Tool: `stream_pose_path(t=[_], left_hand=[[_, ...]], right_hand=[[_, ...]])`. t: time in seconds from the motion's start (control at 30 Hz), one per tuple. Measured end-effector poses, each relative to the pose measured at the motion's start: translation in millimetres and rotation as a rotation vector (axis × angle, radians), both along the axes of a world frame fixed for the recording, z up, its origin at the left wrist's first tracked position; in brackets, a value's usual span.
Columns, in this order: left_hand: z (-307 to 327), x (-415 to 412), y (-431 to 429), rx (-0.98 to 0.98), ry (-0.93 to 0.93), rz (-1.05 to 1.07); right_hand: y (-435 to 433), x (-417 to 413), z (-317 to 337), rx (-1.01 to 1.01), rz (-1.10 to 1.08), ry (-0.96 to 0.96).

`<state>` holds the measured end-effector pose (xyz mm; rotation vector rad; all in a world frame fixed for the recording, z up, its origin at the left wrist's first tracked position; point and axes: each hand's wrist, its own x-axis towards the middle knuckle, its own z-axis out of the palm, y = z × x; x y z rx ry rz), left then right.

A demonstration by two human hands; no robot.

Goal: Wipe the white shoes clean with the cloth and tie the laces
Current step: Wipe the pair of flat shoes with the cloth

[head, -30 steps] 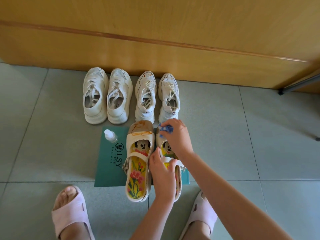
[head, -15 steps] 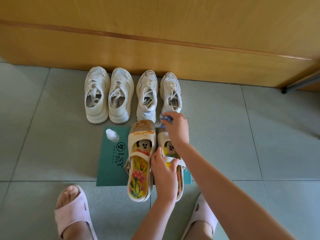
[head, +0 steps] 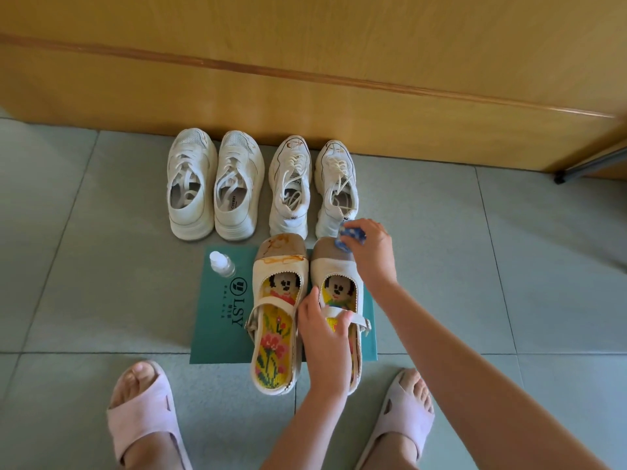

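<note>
Two strap shoes with bright cartoon insoles stand on a green mat (head: pixel 217 337). The left strap shoe (head: pixel 276 320) has orange marks on its brown toe. My left hand (head: pixel 325 337) grips the right strap shoe (head: pixel 334 269) at its strap. My right hand (head: pixel 371 256) holds a bunched blue and white cloth (head: pixel 351 237) against that shoe's brown toe. Two pairs of white lace-up sneakers stand in a row behind: a left pair (head: pixel 215 184) and a right pair (head: pixel 314 188), laces loose.
A small clear spray bottle (head: pixel 221 264) stands on the mat's far left corner. A wooden cabinet front (head: pixel 305 106) runs behind the sneakers. My feet in pink slippers (head: pixel 142 415) are on the grey floor tiles; a black metal leg (head: pixel 590 167) is at right.
My right hand with the cloth has shifted to the right and a little back across the right strap shoe's toe. My left hand stays on the strap.
</note>
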<state>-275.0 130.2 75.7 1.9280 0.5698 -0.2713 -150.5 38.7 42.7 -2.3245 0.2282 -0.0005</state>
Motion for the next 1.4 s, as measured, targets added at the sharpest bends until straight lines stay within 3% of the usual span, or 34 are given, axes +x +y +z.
stream_pose_path(t=[0.13, 0.47, 0.57, 0.67, 0.8, 1.1, 1.3, 1.4], left_hand=[[-1.0, 0.6, 0.5, 0.017, 0.001, -0.008], [-2.3, 0.4, 0.6, -0.012, 0.0, 0.0], [-2.5, 0.1, 0.4, -0.022, 0.002, 0.001], [-1.9, 0.0, -0.2, -0.006, -0.003, -0.002], [-3.4, 0.1, 0.3, 0.008, -0.008, -0.01], [-5.1, -1.1, -1.8, 0.063, -0.034, -0.003], [-5.8, -1.4, -2.6, 0.062, -0.033, -0.001], [-5.4, -1.0, -2.4, 0.059, -0.028, 0.0]], right_hand=[[23.5, 12.3, -6.7, 0.14, -0.062, 0.063], [6.6, -24.5, 14.0, -0.001, 0.463, -0.033], [-11.8, -16.6, 12.4, 0.005, 0.339, 0.0], [-16.0, -5.0, 2.5, -0.012, 0.074, 0.032], [3.9, 7.5, -2.4, 0.156, -0.138, 0.1], [24.8, 21.3, 10.7, 0.15, 0.149, 0.166], [34.5, 31.3, 12.6, 0.034, 0.339, 0.227], [34.8, 28.1, 9.1, 0.014, 0.341, 0.197]])
